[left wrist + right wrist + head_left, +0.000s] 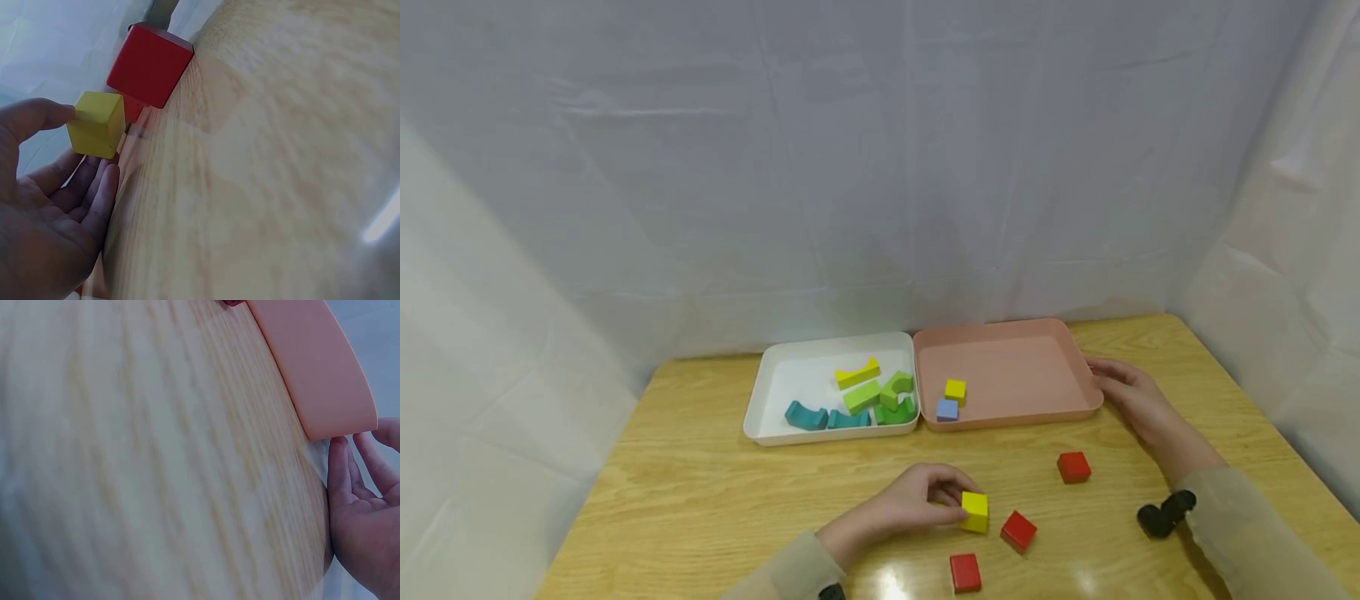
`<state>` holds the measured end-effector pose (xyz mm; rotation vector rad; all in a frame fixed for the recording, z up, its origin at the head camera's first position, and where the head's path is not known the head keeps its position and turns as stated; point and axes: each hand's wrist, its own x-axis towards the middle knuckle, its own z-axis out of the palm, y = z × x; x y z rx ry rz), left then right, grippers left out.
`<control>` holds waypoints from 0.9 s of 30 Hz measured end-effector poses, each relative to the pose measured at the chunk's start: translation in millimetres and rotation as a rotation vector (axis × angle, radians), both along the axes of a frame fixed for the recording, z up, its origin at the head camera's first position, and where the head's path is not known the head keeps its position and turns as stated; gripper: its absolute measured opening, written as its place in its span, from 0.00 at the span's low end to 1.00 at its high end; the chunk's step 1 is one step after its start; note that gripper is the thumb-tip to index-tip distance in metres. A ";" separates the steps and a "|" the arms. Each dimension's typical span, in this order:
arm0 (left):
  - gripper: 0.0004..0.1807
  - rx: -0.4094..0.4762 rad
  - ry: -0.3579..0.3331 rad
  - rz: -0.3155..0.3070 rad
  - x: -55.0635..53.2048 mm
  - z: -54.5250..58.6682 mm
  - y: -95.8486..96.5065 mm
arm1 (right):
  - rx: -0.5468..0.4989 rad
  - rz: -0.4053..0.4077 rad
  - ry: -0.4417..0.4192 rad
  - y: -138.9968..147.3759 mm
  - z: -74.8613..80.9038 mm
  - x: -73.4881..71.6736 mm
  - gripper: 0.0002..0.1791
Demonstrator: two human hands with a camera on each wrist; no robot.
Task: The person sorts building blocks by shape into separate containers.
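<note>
On the bench (700, 483), at ten o'clock from the yellow cube (974, 515), lies the white tray (805, 375), and in it there are a yellow arch (856, 377), some green blocks (861, 397) and two teal arches (806, 417). Next is the left hand (917, 500), at nine o'clock from the yellow cube. It pinches this cube between thumb and fingers, so it is opened only as wide as the cube. If the cube touches the bench, I cannot tell surely. For this step, I think it is good to have the thumb and the fingertips on opposite faces, with even pressure, because a cube pinched near its edge could turn. The near red cube (965, 573) is at six o'clock. Between twelve and one o'clock is the pink tray (1000, 358), just beside the white tray; at its own eight o'clock side lie the blue cube (947, 409) and a second yellow cube (955, 392), close together. The middle red cube (1018, 530) is nearest, at four o'clock, so a straight lift seems safer than a slide that way. At two o'clock is the far red cube (1073, 467), and beyond it the right hand (1138, 404): its fingers are rather straight, a little spread, and touch the pink tray at its three o'clock end; here a light touch should be enough
</note>
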<state>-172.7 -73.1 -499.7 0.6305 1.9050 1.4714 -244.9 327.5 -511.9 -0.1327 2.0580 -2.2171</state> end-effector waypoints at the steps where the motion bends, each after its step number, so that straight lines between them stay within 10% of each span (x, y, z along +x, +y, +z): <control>1: 0.17 0.001 0.002 0.000 -0.1 -0.1 0.1 | -0.001 0.002 0.002 0.0 -0.1 0.3 0.18; 27: 0.19 0.010 0.077 0.060 -1.0 6.3 3.1 | -0.016 0.023 0.006 0.9 0.2 1.7 0.19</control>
